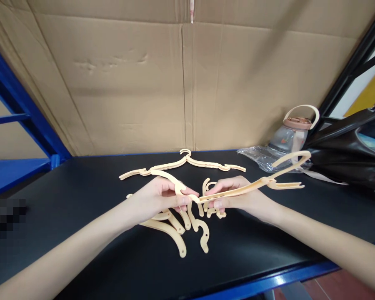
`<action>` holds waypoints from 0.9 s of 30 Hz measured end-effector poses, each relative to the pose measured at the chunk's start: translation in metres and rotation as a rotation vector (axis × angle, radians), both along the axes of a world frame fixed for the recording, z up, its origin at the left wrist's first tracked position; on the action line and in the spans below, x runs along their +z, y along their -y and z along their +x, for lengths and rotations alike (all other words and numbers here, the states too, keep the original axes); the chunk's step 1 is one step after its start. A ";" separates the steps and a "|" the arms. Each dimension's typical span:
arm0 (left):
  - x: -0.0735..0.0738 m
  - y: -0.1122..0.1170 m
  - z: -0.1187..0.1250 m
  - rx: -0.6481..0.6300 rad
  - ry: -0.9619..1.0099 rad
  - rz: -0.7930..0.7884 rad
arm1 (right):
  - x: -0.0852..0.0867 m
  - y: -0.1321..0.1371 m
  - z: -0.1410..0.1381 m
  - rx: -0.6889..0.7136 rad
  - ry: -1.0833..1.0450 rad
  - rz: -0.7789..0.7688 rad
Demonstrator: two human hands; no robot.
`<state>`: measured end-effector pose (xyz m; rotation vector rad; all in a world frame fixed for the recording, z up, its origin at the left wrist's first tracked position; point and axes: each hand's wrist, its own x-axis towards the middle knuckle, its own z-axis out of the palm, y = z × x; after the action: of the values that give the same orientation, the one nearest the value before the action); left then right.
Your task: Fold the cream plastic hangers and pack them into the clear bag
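Note:
My left hand (pixel 165 196) pinches a cream plastic hanger piece (pixel 166 174) that curves over the fingers and ends in a small notched tip. In my right hand (pixel 234 193) is a longer cream hanger section (pixel 239 191), with a large hook (pixel 292 160) and a short arm at its far right end. The two held parts meet between my hands; whether they are joined, I cannot tell. Below and behind my fingers lie several loose curved hanger pieces (pixel 171 233), partly hidden by my hands. A small S-shaped piece (pixel 204 237) rests nearest the front.
Behind my hands, an assembled hanger (pixel 203 163) lies on the black tabletop (pixel 96 183). A water bottle (pixel 289 135) stands at the back right beside clear plastic wrap (pixel 256 156) and a black bag (pixel 350 150). Cardboard (pixel 128 83) walls the back; blue frame bars (pixel 28 108) edge the left.

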<state>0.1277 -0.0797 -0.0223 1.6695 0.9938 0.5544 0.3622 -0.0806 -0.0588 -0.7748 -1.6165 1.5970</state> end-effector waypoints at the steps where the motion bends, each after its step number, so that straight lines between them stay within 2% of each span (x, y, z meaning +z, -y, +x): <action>1: 0.000 0.000 0.000 -0.015 0.005 -0.006 | 0.000 0.000 0.001 0.009 0.006 0.005; 12: -0.007 -0.001 -0.002 -0.184 0.028 -0.079 | 0.001 -0.002 0.004 0.119 0.120 0.007; 16: -0.011 0.001 -0.001 -0.181 0.039 -0.109 | 0.001 -0.002 0.005 0.149 0.117 -0.004; 19: -0.012 0.005 0.002 -0.162 0.017 -0.056 | 0.003 -0.001 0.006 0.134 0.132 -0.021; 22: -0.012 0.011 0.007 -0.148 -0.026 0.061 | 0.004 0.001 0.006 0.116 0.136 -0.041; 27: -0.015 0.015 0.014 -0.127 -0.071 0.185 | 0.001 0.001 0.006 0.121 0.121 -0.041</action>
<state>0.1414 -0.0950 -0.0371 1.9141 0.9009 0.5177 0.3682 -0.0815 -0.0583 -0.8221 -1.7512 1.7012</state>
